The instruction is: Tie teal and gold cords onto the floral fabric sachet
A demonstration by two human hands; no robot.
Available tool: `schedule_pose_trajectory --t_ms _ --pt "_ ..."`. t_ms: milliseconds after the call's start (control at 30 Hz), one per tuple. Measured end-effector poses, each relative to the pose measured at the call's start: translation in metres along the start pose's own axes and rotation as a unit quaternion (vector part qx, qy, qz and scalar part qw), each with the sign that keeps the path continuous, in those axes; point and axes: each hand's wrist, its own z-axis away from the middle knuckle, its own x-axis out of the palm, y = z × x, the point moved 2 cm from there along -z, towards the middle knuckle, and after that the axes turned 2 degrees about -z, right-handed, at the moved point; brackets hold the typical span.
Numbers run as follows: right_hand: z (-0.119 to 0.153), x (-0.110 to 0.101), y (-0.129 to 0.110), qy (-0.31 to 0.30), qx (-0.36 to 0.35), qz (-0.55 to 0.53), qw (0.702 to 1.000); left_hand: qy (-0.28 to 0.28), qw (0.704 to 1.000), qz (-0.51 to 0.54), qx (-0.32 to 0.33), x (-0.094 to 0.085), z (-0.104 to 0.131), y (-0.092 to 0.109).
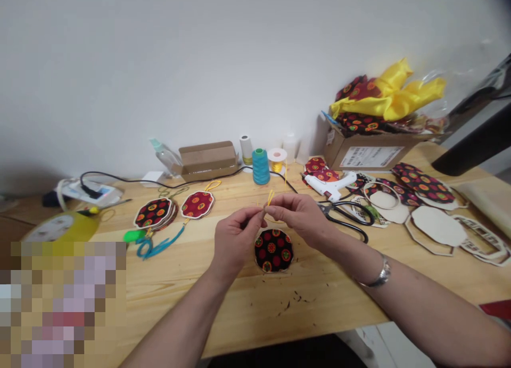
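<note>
My left hand and my right hand meet fingertip to fingertip over the table, both pinching a thin yellow cord. A small loop of the cord sticks up between the fingers. Just below them lies a round black fabric-covered piece with a red and orange flower pattern and a pale rim. Whether the cord is joined to that piece is hidden by my fingers. Black-handled scissors rest beside my right wrist.
Patterned pieces with teal tassels lie left. Teal thread and a yellow cord spool stand behind. A white glue gun, pale wooden shapes and a fabric-filled carton occupy the right. Dark scraps dot the front.
</note>
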Motion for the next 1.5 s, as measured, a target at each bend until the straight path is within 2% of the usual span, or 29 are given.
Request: schedule_pose_trajectory --t_ms 100,200,333,433,567,700,800,867,967,1067,1167,1267,1500 --pt "-0.001 -0.002 0.001 0.022 0.004 0.012 1.000 -0.024 1.000 0.007 -0.001 0.002 0.001 -0.001" --pt "-0.002 -0.002 -0.001 0.022 0.001 0.027 0.999 -0.057 0.995 0.073 -0.044 0.004 0.000 -0.005" --pt "-0.002 -0.002 -0.005 0.017 -0.008 0.032 0.999 -0.118 0.952 0.237 -0.154 0.008 0.001 -0.013" --pt "-0.001 -0.001 -0.006 0.010 -0.014 0.029 0.999 -0.150 0.914 0.318 -0.203 0.010 0.001 -0.014" --pt "0.000 -0.001 -0.006 0.007 -0.010 0.022 1.000 -0.172 0.884 0.366 -0.235 0.011 0.000 -0.014" --pt "0.000 0.000 -0.007 0.006 -0.017 0.022 1.000 -0.177 0.878 0.368 -0.249 0.011 -0.001 -0.014" --pt "-0.001 0.000 -0.005 0.007 -0.018 0.024 1.000 -0.176 0.885 0.353 -0.248 0.010 0.000 -0.015" --pt "-0.002 -0.002 -0.004 0.006 -0.014 0.028 0.999 -0.160 0.899 0.335 -0.232 0.008 -0.001 -0.015" --pt "-0.004 -0.003 -0.001 -0.005 -0.017 0.058 0.998 -0.109 0.935 0.284 -0.181 0.004 -0.003 -0.016" --pt "-0.001 -0.002 -0.001 0.005 -0.036 0.140 0.989 -0.044 0.971 0.201 -0.121 0.001 -0.005 -0.015" --pt "0.005 0.002 -0.005 0.012 -0.088 0.251 0.964 -0.002 0.991 0.103 -0.086 -0.002 -0.006 -0.013" --pt "0.011 0.007 -0.008 -0.003 -0.138 0.323 0.936 0.009 0.996 0.038 -0.075 -0.002 -0.004 -0.009" --pt "0.015 0.005 -0.009 -0.016 -0.221 0.438 0.871 0.022 0.998 0.000 -0.060 -0.002 -0.003 -0.003"
